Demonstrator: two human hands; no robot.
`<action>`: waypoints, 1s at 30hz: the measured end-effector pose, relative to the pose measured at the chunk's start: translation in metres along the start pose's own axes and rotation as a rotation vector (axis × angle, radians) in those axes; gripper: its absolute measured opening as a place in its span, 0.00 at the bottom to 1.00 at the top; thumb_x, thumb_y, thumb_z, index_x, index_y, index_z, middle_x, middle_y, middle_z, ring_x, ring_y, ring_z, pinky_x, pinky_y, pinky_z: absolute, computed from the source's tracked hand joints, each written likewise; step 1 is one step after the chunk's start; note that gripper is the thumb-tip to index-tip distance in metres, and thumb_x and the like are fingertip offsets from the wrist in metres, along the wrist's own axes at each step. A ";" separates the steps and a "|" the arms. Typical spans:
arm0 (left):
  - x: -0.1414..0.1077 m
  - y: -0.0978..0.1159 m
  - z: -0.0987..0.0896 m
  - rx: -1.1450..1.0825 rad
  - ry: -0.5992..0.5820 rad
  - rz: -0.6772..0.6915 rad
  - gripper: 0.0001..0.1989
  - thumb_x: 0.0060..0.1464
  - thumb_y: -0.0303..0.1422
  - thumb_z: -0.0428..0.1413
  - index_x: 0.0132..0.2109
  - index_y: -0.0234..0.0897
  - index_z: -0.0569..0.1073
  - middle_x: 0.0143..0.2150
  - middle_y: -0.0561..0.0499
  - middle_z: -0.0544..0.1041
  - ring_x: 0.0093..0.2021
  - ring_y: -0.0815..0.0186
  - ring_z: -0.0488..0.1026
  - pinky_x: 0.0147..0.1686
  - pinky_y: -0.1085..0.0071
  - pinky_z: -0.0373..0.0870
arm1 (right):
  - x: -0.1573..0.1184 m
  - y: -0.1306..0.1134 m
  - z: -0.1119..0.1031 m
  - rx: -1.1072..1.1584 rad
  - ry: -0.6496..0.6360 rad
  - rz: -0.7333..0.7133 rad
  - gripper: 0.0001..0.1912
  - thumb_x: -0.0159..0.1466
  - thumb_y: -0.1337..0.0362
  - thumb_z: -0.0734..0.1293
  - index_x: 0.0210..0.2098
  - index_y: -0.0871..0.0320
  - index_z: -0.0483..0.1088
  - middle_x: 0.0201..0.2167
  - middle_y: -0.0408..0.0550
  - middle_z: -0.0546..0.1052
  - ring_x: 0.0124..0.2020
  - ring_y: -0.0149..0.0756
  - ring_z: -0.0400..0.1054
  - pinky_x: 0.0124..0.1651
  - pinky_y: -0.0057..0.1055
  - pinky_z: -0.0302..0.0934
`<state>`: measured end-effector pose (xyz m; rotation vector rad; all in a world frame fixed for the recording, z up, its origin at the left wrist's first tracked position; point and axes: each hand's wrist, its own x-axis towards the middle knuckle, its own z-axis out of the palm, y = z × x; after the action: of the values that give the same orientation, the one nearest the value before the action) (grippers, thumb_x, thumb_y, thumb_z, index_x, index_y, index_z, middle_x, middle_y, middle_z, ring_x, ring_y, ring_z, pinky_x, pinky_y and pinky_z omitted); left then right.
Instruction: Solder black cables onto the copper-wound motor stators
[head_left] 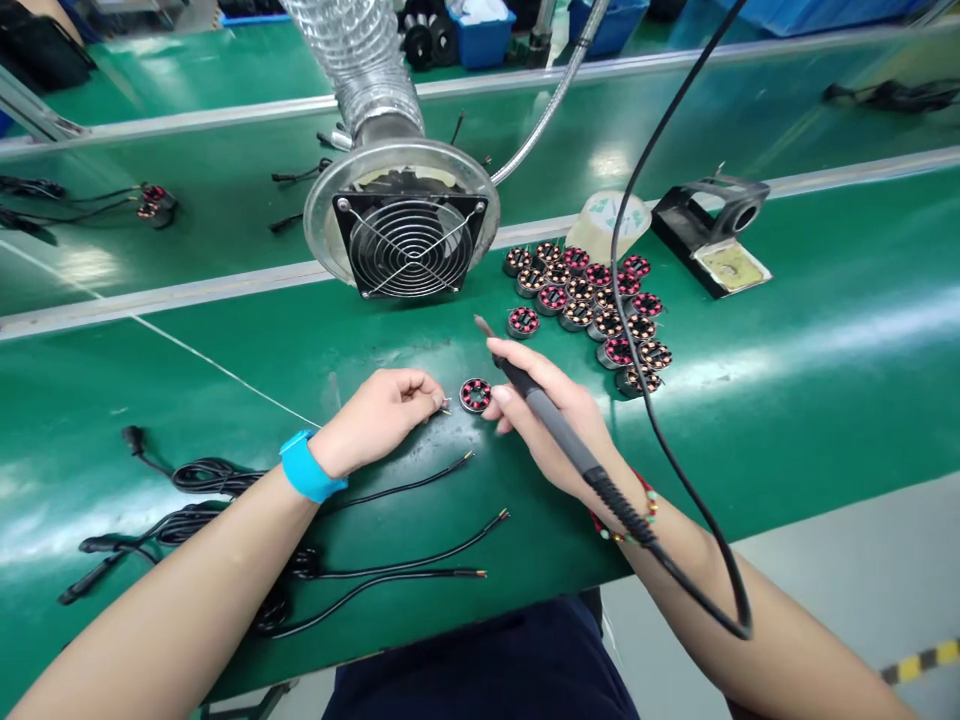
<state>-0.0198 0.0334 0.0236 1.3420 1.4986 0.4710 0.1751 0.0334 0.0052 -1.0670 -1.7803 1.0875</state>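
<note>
My left hand, with a blue band at the wrist, is closed in a pinch on a cable end whose thin coloured leads poke out past the fingertips. Just to the right is a small round motor stator with red windings, its right edge at the fingertips of my right hand. That hand grips a soldering iron, its tip pointing up and left above the stator. Below my left hand, several black cables with stripped coloured ends lie on the green table, partly hidden by my forearm.
Several more stators are grouped at the right. Behind them are a translucent tub and a soldering iron stand with a yellow sponge. A fume fan hangs low ahead. The iron's black cord loops over my right forearm.
</note>
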 end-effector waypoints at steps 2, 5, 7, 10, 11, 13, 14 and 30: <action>0.000 0.001 0.000 0.010 0.005 -0.002 0.10 0.49 0.37 0.53 0.27 0.34 0.71 0.22 0.55 0.68 0.23 0.72 0.59 0.25 0.74 0.56 | 0.000 -0.004 -0.003 -0.097 0.069 -0.078 0.14 0.66 0.63 0.64 0.52 0.52 0.69 0.42 0.45 0.78 0.39 0.36 0.74 0.46 0.36 0.70; 0.001 0.001 -0.001 0.016 0.004 -0.027 0.10 0.50 0.37 0.53 0.27 0.34 0.71 0.23 0.54 0.69 0.25 0.71 0.61 0.27 0.73 0.58 | -0.001 -0.008 -0.006 -0.179 0.172 -0.161 0.09 0.65 0.64 0.65 0.45 0.52 0.72 0.44 0.45 0.77 0.45 0.39 0.72 0.49 0.38 0.69; 0.001 0.000 -0.001 0.023 -0.001 -0.042 0.10 0.51 0.36 0.53 0.28 0.34 0.71 0.24 0.54 0.69 0.25 0.71 0.61 0.28 0.73 0.58 | -0.003 -0.008 -0.008 -0.181 0.208 -0.179 0.06 0.65 0.64 0.65 0.41 0.52 0.72 0.37 0.44 0.78 0.37 0.37 0.73 0.40 0.34 0.70; 0.002 -0.002 -0.002 0.040 -0.008 -0.040 0.11 0.52 0.36 0.53 0.28 0.34 0.71 0.24 0.54 0.69 0.24 0.72 0.60 0.28 0.73 0.57 | -0.005 -0.007 -0.010 -0.144 0.215 -0.211 0.04 0.64 0.65 0.64 0.36 0.52 0.72 0.31 0.42 0.77 0.26 0.32 0.70 0.31 0.31 0.68; 0.002 -0.002 -0.002 0.045 -0.007 -0.035 0.11 0.53 0.36 0.53 0.27 0.34 0.71 0.23 0.54 0.69 0.24 0.72 0.59 0.27 0.73 0.57 | -0.006 -0.007 -0.010 -0.132 0.210 -0.221 0.04 0.64 0.65 0.64 0.35 0.52 0.71 0.30 0.42 0.76 0.25 0.31 0.69 0.30 0.31 0.67; 0.003 -0.001 -0.002 0.052 0.000 -0.039 0.11 0.53 0.35 0.53 0.26 0.34 0.70 0.23 0.55 0.68 0.23 0.73 0.58 0.26 0.73 0.56 | -0.007 -0.007 -0.010 -0.127 0.197 -0.227 0.04 0.63 0.66 0.64 0.34 0.53 0.71 0.29 0.41 0.76 0.24 0.30 0.69 0.28 0.29 0.66; 0.003 0.000 -0.002 0.055 0.002 -0.048 0.11 0.53 0.34 0.53 0.26 0.34 0.70 0.22 0.56 0.67 0.22 0.73 0.57 0.26 0.73 0.55 | -0.006 -0.006 -0.009 -0.135 0.191 -0.230 0.04 0.63 0.66 0.64 0.33 0.53 0.71 0.28 0.40 0.76 0.23 0.30 0.69 0.27 0.29 0.65; 0.003 0.001 -0.001 0.091 -0.008 -0.071 0.11 0.55 0.32 0.53 0.27 0.32 0.71 0.22 0.56 0.67 0.23 0.74 0.57 0.25 0.74 0.52 | -0.004 -0.003 -0.004 -0.149 0.223 -0.281 0.03 0.63 0.66 0.66 0.32 0.56 0.71 0.27 0.39 0.76 0.24 0.26 0.68 0.27 0.24 0.63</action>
<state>-0.0200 0.0372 0.0236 1.3543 1.5719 0.3548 0.1793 0.0295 0.0083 -0.9483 -1.7852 0.6490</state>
